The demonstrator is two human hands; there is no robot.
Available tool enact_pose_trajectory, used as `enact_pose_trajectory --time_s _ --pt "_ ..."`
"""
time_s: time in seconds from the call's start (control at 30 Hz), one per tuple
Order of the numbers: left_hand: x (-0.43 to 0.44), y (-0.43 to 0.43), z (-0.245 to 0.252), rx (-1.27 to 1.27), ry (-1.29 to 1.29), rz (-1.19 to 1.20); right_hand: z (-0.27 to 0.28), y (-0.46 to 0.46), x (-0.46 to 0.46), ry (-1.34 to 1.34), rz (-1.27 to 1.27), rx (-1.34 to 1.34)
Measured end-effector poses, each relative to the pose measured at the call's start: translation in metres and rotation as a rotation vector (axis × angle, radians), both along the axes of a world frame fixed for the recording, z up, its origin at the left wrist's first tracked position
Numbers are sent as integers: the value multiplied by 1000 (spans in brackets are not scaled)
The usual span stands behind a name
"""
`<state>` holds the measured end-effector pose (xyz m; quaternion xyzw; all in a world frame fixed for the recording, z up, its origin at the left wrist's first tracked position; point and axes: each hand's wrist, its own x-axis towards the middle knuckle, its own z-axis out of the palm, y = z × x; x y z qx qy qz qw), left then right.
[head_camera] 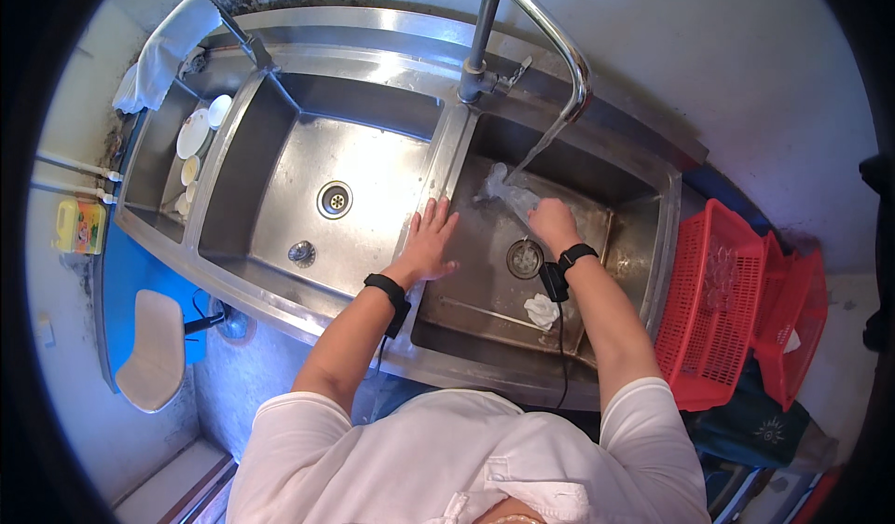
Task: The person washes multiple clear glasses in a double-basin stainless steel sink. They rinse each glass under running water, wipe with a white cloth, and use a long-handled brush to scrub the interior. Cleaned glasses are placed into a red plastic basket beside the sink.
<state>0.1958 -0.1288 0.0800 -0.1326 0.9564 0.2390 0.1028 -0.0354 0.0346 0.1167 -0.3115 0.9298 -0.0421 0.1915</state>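
Observation:
Water runs from the chrome faucet (570, 59) into the right basin of a stainless steel sink (482, 216). My right hand (552, 223) grips a clear object, seemingly a plastic bag or film (510, 192), whose far end lies under the stream. The divider between the middle and right basins is under my left hand (428, 239), palm down with its fingers spread and holding nothing. Below my right hand are a drain (524, 258) and a crumpled white cloth or tissue (542, 311). A thin rod (482, 310) lies on the basin floor.
White dishes (193, 134) stand in the narrow left basin, with a white cloth (168, 52) hanging above. The middle basin has a drain (335, 200) and a metal strainer (301, 253). Red plastic baskets (717, 314) stand at right. A yellow jug (80, 227) and a chair (157, 349) are at left.

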Motion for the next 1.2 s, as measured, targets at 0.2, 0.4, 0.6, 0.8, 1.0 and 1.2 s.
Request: enact_pose_trajectory --time_s 0.2,0.4,0.6,0.8,1.0,1.2 --pt "-1 1 3 -12 -18 -2 3 -7 -7 276 305 160" --pt "-2 1 8 -2 -38 -3 -5 -16 -14 417 419 285" --pt "-2 -1 5 -6 -28 -5 -4 -19 -2 430 486 344" --pt "-3 -2 5 8 -35 11 15 21 -1 98 120 -143" --pt "-51 -7 20 339 94 245 8 71 -15 -302 -421 -443" --pt "-171 6 20 1081 434 700 20 109 19 -479 -768 -749"
